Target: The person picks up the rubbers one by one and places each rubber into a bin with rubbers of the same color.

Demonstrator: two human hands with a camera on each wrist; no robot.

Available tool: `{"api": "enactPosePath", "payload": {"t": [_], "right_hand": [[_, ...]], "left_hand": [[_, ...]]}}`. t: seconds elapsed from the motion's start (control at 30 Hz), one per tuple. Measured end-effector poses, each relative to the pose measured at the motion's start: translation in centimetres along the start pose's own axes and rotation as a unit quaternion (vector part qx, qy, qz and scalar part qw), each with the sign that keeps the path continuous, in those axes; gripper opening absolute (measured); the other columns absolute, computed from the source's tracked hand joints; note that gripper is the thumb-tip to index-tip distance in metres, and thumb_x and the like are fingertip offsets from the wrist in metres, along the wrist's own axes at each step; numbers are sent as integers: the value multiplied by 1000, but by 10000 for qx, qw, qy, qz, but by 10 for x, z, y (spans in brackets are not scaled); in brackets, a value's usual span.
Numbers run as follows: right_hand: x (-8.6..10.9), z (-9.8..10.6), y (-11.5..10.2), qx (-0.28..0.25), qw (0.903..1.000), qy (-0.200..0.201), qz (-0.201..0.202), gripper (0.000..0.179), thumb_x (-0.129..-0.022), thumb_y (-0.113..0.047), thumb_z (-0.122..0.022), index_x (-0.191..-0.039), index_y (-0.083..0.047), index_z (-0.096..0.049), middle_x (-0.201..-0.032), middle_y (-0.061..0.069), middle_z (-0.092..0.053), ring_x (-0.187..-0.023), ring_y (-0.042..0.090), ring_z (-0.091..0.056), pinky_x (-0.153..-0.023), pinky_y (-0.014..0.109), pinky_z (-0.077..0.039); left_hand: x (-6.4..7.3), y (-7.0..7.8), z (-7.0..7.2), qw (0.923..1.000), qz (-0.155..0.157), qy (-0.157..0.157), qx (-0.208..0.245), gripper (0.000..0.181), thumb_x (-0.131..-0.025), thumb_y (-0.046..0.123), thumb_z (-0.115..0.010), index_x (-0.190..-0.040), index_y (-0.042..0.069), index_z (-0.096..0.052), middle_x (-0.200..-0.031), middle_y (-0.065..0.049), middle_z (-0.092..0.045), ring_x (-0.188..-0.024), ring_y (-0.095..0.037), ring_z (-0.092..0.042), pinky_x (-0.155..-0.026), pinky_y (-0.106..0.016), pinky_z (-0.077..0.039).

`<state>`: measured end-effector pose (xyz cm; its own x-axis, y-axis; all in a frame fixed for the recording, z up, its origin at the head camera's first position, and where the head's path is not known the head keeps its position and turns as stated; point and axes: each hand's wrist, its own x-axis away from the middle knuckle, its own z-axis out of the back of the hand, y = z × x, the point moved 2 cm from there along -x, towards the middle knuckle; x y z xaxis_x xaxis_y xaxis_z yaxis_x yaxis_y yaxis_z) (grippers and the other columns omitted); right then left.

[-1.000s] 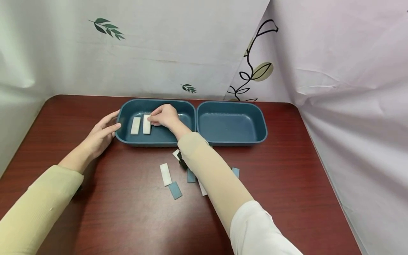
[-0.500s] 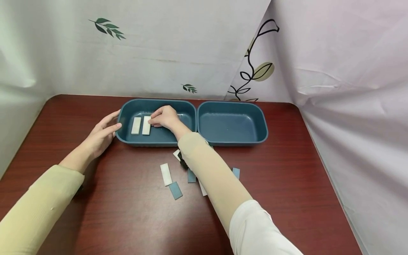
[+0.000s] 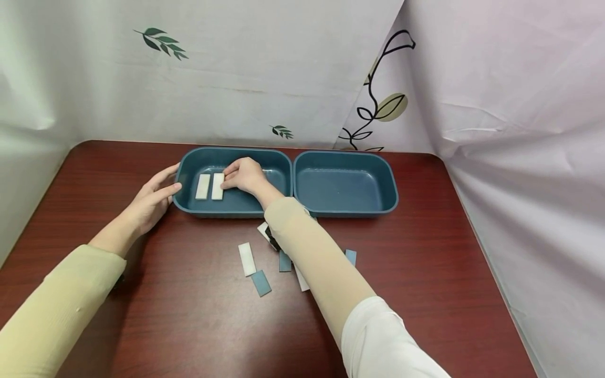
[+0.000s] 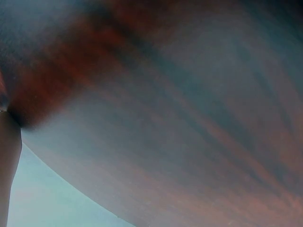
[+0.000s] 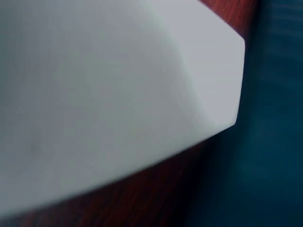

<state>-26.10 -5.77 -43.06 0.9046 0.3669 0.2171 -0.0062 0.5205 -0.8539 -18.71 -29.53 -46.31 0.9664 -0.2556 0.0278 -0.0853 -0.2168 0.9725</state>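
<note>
Two white rectangular tiles lie upright side by side in the left blue tray (image 3: 236, 213). My right hand (image 3: 246, 175) reaches into that tray and pinches the right-hand white tile (image 3: 217, 187) at its right edge with thumb and fingertips. Just left of it, with a narrow gap between, is the other white tile (image 3: 202, 187). My left hand (image 3: 153, 202) rests against the tray's left end, fingers fairly straight along the outside and thumb at the rim. Both wrist views are too blurred to show the fingers.
An identical blue tray (image 3: 342, 191) adjoins on the right. In front lie a loose white tile (image 3: 247, 259), a blue-grey tile (image 3: 261, 283) and several more, some partly hidden under my right forearm (image 3: 316, 257). A curtain (image 3: 227, 79) hangs behind the table.
The right-hand white tile has come down slightly toward the tray floor, level with its neighbour, and the right hand has lowered a little with it. My left hand keeps its place.
</note>
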Motion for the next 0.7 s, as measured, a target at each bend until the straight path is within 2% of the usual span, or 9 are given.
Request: {"api": "enactPosePath", "payload": {"t": [0.2,0.4,0.7], "right_hand": [[-1,0,1,106,9997,-167,106,34,-87,-6,-88,-119,-2,-78,-109,13,-81,-104,22,-76,-76,15,-53],[-1,3,2,-151,9990,-391,182,40,-86,-1,-87,-124,2,-75,-114,19,-79,-109,28,-75,-76,17,-53],[-1,5,2,-259,9971,-710,133,48,-85,4,-86,-130,4,-71,-123,21,-76,-113,29,-74,-79,16,-56]], "left_hand": [[0,0,0,10000,9,2,-7,49,-110,4,-50,-156,20,-43,-147,10,-49,-127,1,-55,-102,-13,-44],[1,0,0,10000,76,47,1,50,-110,5,-50,-157,21,-42,-146,11,-49,-127,1,-55,-101,-12,-43],[1,0,1,10000,76,31,27,52,-110,4,-50,-159,20,-41,-147,10,-49,-126,1,-56,-102,-12,-44]]}}
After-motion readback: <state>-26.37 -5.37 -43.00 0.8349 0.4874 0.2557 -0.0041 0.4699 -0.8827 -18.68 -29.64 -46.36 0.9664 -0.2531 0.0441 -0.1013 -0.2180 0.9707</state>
